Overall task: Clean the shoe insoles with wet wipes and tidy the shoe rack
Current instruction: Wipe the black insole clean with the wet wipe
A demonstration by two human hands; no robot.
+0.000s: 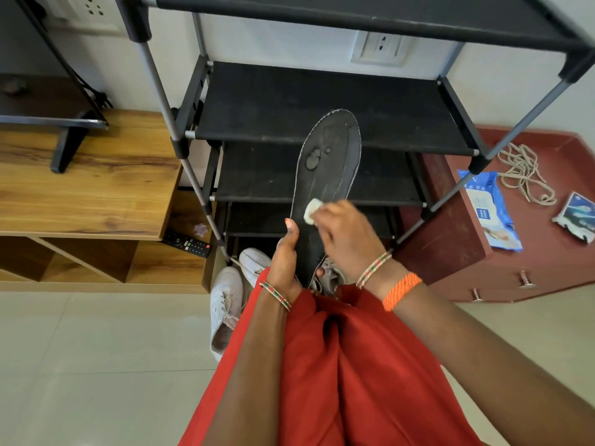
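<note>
A dark grey insole (pixel 328 165) with wet patches near its toe stands upright in front of the black shoe rack (pixel 322 104). My left hand (pixel 286 259) grips the insole's heel end, thumb along its left edge. My right hand (pixel 344 239) pinches a folded white wet wipe (pixel 311 210) and presses it on the insole's lower half. The rack's black shelves hold nothing that I can see. White sneakers (pixel 225 304) lie on the floor below the rack, partly hidden by my arms and red clothing.
A blue wet wipe pack (pixel 489 210) lies on a maroon cabinet (pixel 531 252) to the right, with loose shoelaces (pixel 524 175) and another small packet (pixel 576 217). A wooden TV unit (pixel 87 175) stands left, a remote (pixel 188 244) on its lower shelf.
</note>
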